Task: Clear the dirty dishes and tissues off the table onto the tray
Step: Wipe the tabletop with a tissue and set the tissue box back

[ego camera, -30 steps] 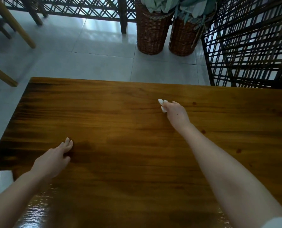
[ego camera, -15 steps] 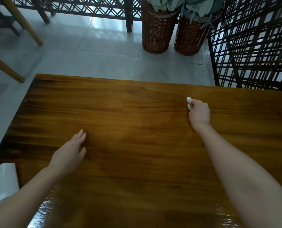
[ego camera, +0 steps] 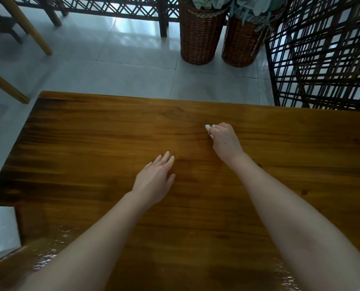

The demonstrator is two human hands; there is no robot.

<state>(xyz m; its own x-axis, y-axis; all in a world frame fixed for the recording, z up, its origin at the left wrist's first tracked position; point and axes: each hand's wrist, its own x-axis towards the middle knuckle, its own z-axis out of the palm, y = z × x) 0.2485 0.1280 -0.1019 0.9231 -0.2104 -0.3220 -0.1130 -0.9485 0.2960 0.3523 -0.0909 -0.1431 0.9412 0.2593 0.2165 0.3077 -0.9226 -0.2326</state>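
Currently a small white tissue (ego camera: 208,127) is bunched in my right hand (ego camera: 224,141). The fingers curl around it, so only a few white scraps show at the left and far side of the fist. That fist sits low over the worktop (ego camera: 91,143), right of its middle and toward the far edge, and I cannot tell whether the tissue touches the wood. My left hand (ego camera: 157,179) is near it, a little nearer to me and to the left, palm down, fingers straight and close together, holding nothing; the two hands are apart. Both bare forearms reach in from the near edge, where the glossy brown wood catches glare. At the near left corner a white object (ego camera: 0,229) is cut off by the frame, and I cannot tell what it is. Past the far edge lies a pale tiled floor (ego camera: 122,66), with two wicker baskets (ego camera: 198,36) standing side by side on it, pale green stuff at their tops. A dark lattice screen (ego camera: 322,55) stands at far right, and tan wooden legs (ego camera: 27,24) slant at far left.
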